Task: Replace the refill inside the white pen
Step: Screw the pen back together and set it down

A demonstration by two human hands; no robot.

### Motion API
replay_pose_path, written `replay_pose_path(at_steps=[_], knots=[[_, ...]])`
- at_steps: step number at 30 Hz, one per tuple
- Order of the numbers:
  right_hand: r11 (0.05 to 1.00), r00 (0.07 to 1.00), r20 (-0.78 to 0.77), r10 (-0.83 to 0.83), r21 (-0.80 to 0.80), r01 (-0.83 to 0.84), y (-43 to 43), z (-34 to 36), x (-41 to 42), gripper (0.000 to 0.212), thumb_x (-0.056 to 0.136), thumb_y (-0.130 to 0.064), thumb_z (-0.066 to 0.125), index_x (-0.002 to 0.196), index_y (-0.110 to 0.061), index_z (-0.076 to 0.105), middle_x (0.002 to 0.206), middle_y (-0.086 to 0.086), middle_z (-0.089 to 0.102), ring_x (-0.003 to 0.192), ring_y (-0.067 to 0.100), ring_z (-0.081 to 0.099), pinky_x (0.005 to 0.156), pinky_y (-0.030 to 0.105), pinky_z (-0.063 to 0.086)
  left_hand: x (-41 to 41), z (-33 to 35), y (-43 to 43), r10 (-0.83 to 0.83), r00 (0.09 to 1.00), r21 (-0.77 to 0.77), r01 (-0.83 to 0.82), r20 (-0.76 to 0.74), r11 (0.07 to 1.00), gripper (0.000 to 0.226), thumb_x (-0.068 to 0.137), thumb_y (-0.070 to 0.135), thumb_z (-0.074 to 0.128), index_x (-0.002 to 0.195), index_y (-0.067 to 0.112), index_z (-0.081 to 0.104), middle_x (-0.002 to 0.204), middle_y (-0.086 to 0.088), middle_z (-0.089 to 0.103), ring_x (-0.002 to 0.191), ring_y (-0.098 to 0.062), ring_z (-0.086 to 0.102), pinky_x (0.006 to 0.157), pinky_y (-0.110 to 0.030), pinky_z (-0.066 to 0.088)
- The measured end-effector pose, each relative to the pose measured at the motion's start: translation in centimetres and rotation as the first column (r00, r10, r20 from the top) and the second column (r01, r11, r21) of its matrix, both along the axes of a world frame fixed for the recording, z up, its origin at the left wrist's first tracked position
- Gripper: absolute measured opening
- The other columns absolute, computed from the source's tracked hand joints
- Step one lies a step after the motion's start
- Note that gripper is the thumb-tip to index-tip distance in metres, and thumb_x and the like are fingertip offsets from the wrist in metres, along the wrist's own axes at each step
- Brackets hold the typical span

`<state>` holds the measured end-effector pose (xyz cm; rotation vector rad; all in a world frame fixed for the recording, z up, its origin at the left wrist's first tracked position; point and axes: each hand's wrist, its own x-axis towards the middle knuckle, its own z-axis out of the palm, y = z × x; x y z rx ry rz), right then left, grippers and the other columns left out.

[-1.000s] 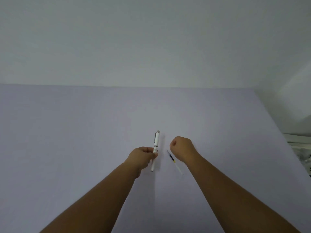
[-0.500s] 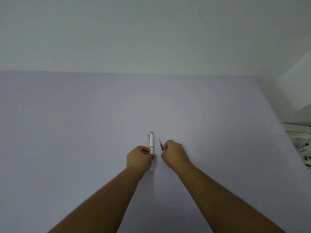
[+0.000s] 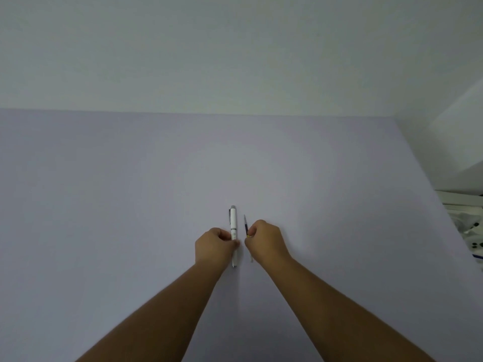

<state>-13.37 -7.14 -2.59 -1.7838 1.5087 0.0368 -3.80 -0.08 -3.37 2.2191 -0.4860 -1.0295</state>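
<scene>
Refill (image 3: 245, 226) now upright beside pen (image 3: 233, 226)

Lavender table (image 3: 130, 205), white wall (image 3: 235, 48)

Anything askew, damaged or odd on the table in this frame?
Nothing stands out. The left hand holds the white pen, the right hand holds the refill beside it; both look intact, and the table shows no spill.
</scene>
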Motion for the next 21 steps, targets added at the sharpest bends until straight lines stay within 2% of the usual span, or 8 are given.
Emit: replay_pose_path(at_steps=[5,12,16,21], knots=[[1.000,1.000,0.017,-0.008,-0.003,0.008,0.05,0.02,-0.11,0.015,0.083,-0.009,0.056,0.097,-0.010,0.060,0.102,0.010,0.065,0.089,0.026,0.063,0.073,0.033,0.053,-0.09,-0.04,0.05,0.010,1.000,0.002,-0.010,-0.007,1.000,0.014,0.078,0.021,0.073,0.088,0.013,0.068,0.085,-0.003,0.070,0.081,-0.021,0.067,0.082,-0.036,0.057],[0.999,0.998,0.056,-0.039,0.014,0.038,0.28,0.01,-0.25,0.010,0.081,-0.012,0.058,0.091,-0.011,0.059,0.096,0.009,0.066,0.072,0.021,0.059,0.061,0.028,0.047,-0.10,-0.10,-0.02,-0.011,1.000,0.011,0.011,0.019,1.000,0.016,0.078,0.024,0.073,0.088,0.012,0.068,0.085,-0.003,0.070,0.080,-0.020,0.066,0.077,-0.031,0.055],[0.999,0.997,0.062,-0.047,0.016,0.046,0.32,0.02,-0.39,0.005,0.081,-0.014,0.059,0.085,-0.014,0.056,0.092,0.008,0.065,0.070,0.019,0.058,0.060,0.028,0.046,0.04,-0.15,-0.01,-0.015,0.999,0.020,0.015,0.030,1.000,0.019,0.078,0.025,0.073,0.090,0.012,0.068,0.087,-0.004,0.069,0.082,-0.020,0.065,0.078,-0.031,0.055],[0.999,0.997,0.062,-0.042,0.012,0.041,0.32,0.09,-0.56,0.005,0.082,-0.017,0.060,0.082,-0.015,0.055,0.086,0.004,0.063,0.060,0.012,0.053,0.046,0.020,0.039,0.17,-0.09,0.12,-0.033,0.999,0.020,0.033,0.035,0.999,0.016,0.078,0.026,0.072,0.088,0.014,0.068,0.084,-0.003,0.069,0.080,-0.020,0.065,0.079,-0.033,0.056]])
